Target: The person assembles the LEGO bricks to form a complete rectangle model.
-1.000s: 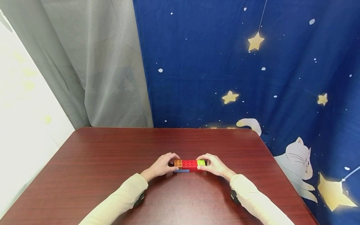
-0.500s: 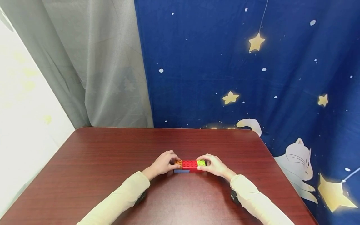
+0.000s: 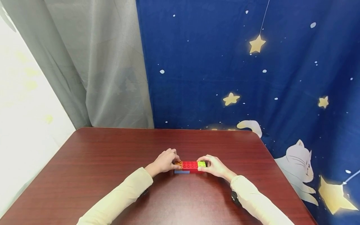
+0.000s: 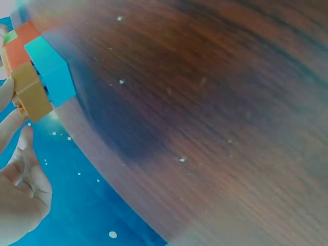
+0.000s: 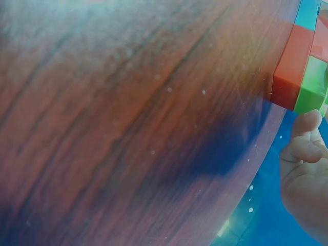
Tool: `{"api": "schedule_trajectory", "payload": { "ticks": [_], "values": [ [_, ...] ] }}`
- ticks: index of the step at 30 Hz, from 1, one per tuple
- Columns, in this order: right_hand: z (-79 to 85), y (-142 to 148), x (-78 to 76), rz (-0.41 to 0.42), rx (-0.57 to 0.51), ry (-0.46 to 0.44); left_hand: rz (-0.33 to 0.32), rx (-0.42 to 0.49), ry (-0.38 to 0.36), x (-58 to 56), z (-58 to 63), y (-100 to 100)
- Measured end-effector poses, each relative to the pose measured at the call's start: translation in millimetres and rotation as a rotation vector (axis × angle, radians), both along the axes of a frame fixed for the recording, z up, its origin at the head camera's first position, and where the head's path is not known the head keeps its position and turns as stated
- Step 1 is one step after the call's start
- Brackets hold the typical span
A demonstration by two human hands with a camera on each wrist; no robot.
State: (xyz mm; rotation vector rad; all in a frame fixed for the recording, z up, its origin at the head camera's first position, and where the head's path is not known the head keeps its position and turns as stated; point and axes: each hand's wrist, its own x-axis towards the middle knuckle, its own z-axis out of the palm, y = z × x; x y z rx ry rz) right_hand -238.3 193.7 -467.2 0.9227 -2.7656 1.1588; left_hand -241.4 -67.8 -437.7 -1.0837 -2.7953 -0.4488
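A two-layer row of toy building bricks lies on the table in the head view. On top, from left to right, are an orange brick, a red brick and a lime green brick. Beneath them show a blue brick and another red brick. My left hand grips the orange brick at the left end, thumb in front and fingers behind, hiding part of it. At the opposite end, my right hand pinches the lime green brick between thumb and fingers.
The dark red wooden table has rounded far corners. Behind it hang a grey curtain and a blue curtain with stars and a cat. Black wrist devices peek out under the cream sleeves.
My left hand has shifted slightly right and its fingers cover more of the orange brick. The right hand and the brick row stay in place.
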Motion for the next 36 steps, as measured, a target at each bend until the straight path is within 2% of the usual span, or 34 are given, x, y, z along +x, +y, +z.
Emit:
{"api": "schedule_trajectory", "payload": {
  "ticks": [4, 11, 22, 30, 36],
  "values": [
    [0.2, 0.0, -0.1, 0.004, 0.001, 0.005, -0.002, -0.014, -0.008, -0.1, 1.5, 1.3],
    [-0.7, 0.1, -0.5, 0.007, -0.009, 0.014, 0.037, -0.02, -0.07, 2.2, 1.3, 2.6],
    [1.8, 0.0, -0.4, 0.014, 0.008, 0.015, 0.038, -0.022, -0.051, 6.6, 3.1, 3.7],
    [3.2, 1.2, -3.4, 0.009, -0.011, 0.035, 0.054, 0.02, -0.001, 4.8, 1.4, 2.2],
    [-1.0, 1.5, -2.1, 0.021, -0.017, 0.022, 0.042, 0.027, -0.034, 8.0, -4.9, -3.8]
  ]
}}
